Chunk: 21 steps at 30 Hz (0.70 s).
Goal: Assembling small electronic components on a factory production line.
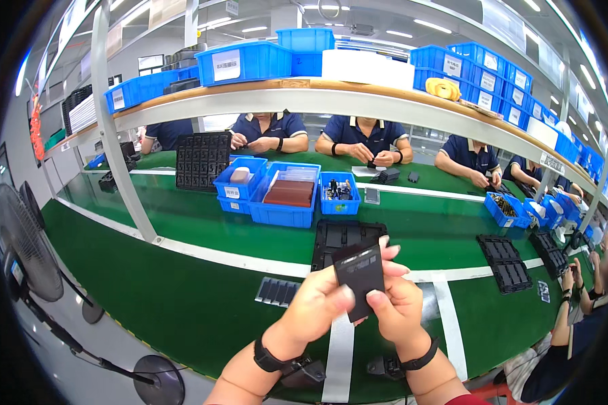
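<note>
A flat black rectangular piece (358,280) with a greyish strip across its upper part is held up over the green bench. My left hand (316,302) grips its left side, the thumb pressed toward its edge and the other fingers mostly hidden. On the opposite side, my right hand (400,300) closes on the same piece, thumb on its lower face and fingers behind and above. Just beyond my hands lies a black compartment tray (341,236). Beside my left hand is a flat sheet with several dark strips (277,291).
Blue bins (284,214) with brown sheets and small parts stand across the bench under a loaded overhead shelf (297,84). A shelf post (125,169) rises at left. More black trays (503,262) lie at right. A fan (30,236) is left; co-workers sit opposite and at right.
</note>
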Each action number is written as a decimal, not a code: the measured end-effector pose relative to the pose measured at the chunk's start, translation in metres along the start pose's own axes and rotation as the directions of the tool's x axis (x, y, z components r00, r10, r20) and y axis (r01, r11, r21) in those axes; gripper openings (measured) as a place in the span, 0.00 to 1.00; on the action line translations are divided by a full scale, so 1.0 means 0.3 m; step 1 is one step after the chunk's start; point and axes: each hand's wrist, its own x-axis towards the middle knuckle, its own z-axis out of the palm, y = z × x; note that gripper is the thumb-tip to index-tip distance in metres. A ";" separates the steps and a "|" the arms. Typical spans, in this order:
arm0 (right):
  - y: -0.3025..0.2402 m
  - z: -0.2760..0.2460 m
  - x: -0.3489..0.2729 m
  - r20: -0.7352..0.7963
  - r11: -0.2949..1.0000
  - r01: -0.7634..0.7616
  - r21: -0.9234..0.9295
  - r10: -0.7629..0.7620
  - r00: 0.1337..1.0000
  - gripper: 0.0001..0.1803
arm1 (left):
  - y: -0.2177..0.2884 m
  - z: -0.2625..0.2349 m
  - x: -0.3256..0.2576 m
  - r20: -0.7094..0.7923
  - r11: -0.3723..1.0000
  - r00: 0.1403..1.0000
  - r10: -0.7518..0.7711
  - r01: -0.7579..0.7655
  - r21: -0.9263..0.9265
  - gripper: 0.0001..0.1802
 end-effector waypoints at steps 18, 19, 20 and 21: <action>-0.007 -0.018 0.041 0.140 0.944 0.198 -0.265 -0.165 0.976 0.05 | 0.115 -0.004 0.028 -0.177 0.991 0.980 -0.093 0.109 0.081 0.25; -0.005 -0.020 0.043 0.138 0.944 0.195 -0.266 -0.163 0.977 0.05 | 0.113 -0.006 0.030 -0.177 0.991 0.980 -0.095 0.111 0.079 0.25; -0.003 -0.021 0.042 0.135 0.954 0.163 -0.250 -0.132 0.982 0.05 | 0.112 -0.004 0.030 -0.189 0.991 0.978 -0.088 0.105 0.079 0.25; -0.001 -0.023 0.042 0.132 0.963 0.132 -0.234 -0.103 0.986 0.06 | 0.111 -0.003 0.030 -0.200 0.992 0.976 -0.081 0.098 0.080 0.25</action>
